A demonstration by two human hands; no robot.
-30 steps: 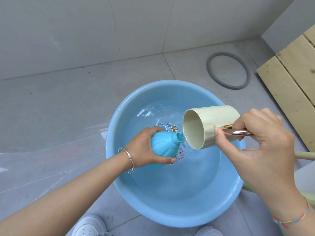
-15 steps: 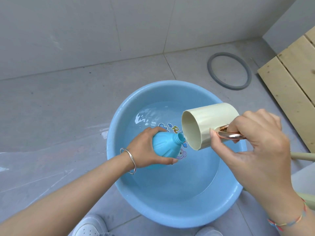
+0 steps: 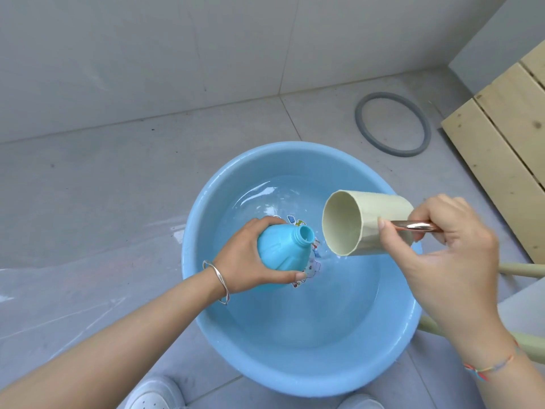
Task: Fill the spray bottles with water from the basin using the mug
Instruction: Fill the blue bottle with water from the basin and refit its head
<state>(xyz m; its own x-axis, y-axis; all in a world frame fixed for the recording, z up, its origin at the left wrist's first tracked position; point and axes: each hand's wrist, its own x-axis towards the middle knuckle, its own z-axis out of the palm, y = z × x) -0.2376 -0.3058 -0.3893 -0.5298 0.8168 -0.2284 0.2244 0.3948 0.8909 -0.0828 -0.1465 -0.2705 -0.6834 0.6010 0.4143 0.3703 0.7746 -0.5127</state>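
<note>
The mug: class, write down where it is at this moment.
In the head view the mug is right of centre, tipped on its side over the basin in the right hand, its mouth beside the spray bottle held by the left hand.

- Grey rubber ring: flat on the floor tiles, beyond the right hand grip, well apart from it.
- Pale wooden slatted boards: right of and beyond that grip; near the ring, not touching.
- Pale green tubular bars: right of the same grip, partly hidden; what they belong to cannot be told.
- Clear plastic sheet: on the floor, left of the left hand grip.
- Silver bangle: on the wrist just behind the left grip.
- Multicoloured woven bracelet: on the wrist behind the right grip.
- White shoes: nearer than both grips, cut by the frame edge.
</note>
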